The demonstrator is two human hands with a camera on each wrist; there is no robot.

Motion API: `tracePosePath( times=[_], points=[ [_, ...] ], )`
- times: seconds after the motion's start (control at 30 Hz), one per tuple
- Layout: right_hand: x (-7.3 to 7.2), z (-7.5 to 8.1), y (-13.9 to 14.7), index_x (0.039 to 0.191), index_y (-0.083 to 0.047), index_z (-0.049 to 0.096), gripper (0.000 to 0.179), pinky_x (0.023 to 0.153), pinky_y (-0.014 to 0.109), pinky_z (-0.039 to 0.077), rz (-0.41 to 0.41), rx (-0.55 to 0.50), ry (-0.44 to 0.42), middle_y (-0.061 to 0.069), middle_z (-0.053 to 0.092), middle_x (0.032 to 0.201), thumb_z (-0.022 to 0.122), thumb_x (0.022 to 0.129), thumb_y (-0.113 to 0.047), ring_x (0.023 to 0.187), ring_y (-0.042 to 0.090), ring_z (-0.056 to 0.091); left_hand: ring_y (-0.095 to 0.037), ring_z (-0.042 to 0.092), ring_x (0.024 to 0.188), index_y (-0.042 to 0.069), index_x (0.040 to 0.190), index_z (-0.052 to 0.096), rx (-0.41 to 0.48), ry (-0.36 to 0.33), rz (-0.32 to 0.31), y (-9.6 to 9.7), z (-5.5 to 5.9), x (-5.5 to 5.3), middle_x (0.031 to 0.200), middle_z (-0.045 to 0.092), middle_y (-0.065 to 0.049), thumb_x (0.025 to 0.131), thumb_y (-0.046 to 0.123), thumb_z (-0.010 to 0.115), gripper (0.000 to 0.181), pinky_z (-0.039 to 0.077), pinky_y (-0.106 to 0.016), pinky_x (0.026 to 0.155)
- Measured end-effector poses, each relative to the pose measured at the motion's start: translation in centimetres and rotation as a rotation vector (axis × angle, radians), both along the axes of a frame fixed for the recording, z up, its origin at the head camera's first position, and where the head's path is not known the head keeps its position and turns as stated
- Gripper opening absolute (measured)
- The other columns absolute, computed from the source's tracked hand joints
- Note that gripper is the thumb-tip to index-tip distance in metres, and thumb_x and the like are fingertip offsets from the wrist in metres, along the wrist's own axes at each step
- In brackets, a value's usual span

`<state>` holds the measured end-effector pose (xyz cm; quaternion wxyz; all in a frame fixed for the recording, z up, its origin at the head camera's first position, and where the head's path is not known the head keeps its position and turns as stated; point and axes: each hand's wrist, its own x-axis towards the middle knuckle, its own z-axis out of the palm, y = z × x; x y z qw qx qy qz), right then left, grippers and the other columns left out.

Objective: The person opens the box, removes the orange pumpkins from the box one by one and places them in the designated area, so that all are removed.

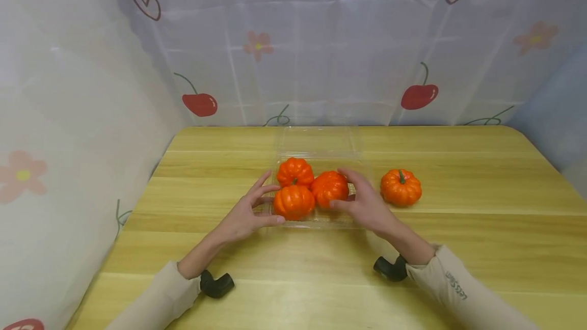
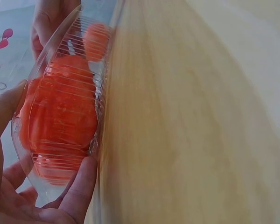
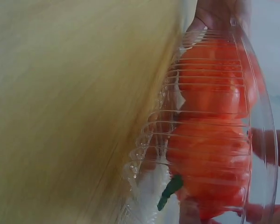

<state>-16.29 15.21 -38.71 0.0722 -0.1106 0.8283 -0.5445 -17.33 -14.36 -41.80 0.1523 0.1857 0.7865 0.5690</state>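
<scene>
A clear plastic clamshell box (image 1: 321, 224) lies unfolded on the table, its lid (image 1: 317, 140) tipped back. Inside are three small orange pumpkins: one at back left (image 1: 294, 169), one at front left (image 1: 294, 203) and one at right (image 1: 329, 189). My left hand (image 1: 245, 218) holds the box by its left side, thumb and fingers spread along the wall. With my right hand (image 1: 367, 205) I grip the right-hand pumpkin, fingers behind it and thumb in front. Through the ridged wall in the right wrist view, its green stem (image 3: 170, 192) points sideways and down.
A fourth-looking, separate orange pumpkin (image 1: 401, 188) stands upright on the wooden table (image 1: 481, 248), right of the box. Behind the table hangs a pale cloth (image 1: 321, 65) printed with cherries, hearts and flowers. Dark wrist devices (image 1: 217, 284) sit at both sleeves.
</scene>
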Motion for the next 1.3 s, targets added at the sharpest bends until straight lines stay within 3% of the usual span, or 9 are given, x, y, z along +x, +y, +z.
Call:
tracePosePath(
  times=[0.27,0.57,0.8,1.07,1.17,1.3],
  points=[
    [0.11,0.07,-0.26,0.145,0.009,0.037,0.069,0.087,0.045,0.052,-0.049,0.125,0.070,0.029,0.038,0.144,0.072,0.087,-0.004,0.102,0.038,0.058,-0.029,0.050,0.129,0.022,0.159,0.014,-0.007,0.008,0.010,0.12,0.05,0.12,0.148,0.045,-0.001,0.082,0.022,0.083,0.104,0.049,-0.043,0.098],
    [0.11,-0.25,-0.35,0.140,0.010,0.043,0.064,0.105,0.052,0.041,-0.089,0.031,0.088,0.023,0.043,0.134,0.075,0.086,-0.004,0.125,0.037,0.044,-0.029,0.049,0.129,0.020,0.158,0.023,-0.008,0.013,0.009,0.11,-0.13,-0.01,0.152,0.039,0.000,0.082,0.022,0.082,0.096,0.047,-0.043,0.100],
    [0.26,-0.21,-0.17,0.138,0.011,0.046,0.063,0.103,0.052,0.042,-0.087,-0.009,0.071,0.023,0.042,0.130,0.077,0.086,-0.009,0.122,0.036,0.045,-0.030,0.049,0.129,0.019,0.157,0.024,-0.005,0.016,0.008,0.12,-0.11,-0.04,0.152,0.039,-0.001,0.083,0.022,0.082,0.095,0.048,-0.043,0.099],
    [0.20,-0.38,-0.08,0.142,0.003,0.046,0.064,0.099,0.052,0.046,-0.004,0.068,0.105,0.021,0.051,0.139,0.074,0.090,-0.021,0.122,0.035,0.051,-0.030,0.049,0.130,0.019,0.158,0.021,-0.005,0.013,0.009,0.11,-0.03,0.04,0.151,0.041,-0.002,0.083,0.023,0.082,0.097,0.047,-0.045,0.100],
    [0.18,-0.43,0.01,0.144,0.004,0.042,0.068,0.098,0.051,0.046,-0.003,0.075,0.101,0.022,0.051,0.139,0.074,0.090,-0.022,0.122,0.036,0.052,-0.031,0.048,0.130,0.016,0.156,0.027,-0.006,0.025,0.009,0.16,-0.03,-0.02,0.153,0.038,-0.001,0.083,0.023,0.082,0.091,0.048,-0.044,0.099],
    [0.23,-0.55,0.01,0.142,0.006,0.042,0.070,0.096,0.049,0.048,-0.020,0.065,0.083,0.023,0.051,0.138,0.076,0.089,-0.023,0.119,0.035,0.054,-0.031,0.048,0.130,0.018,0.157,0.024,0.002,0.012,0.008,0.24,0.06,0.04,0.152,0.039,-0.002,0.083,0.021,0.082,0.095,0.048,-0.043,0.100]
  ],
)
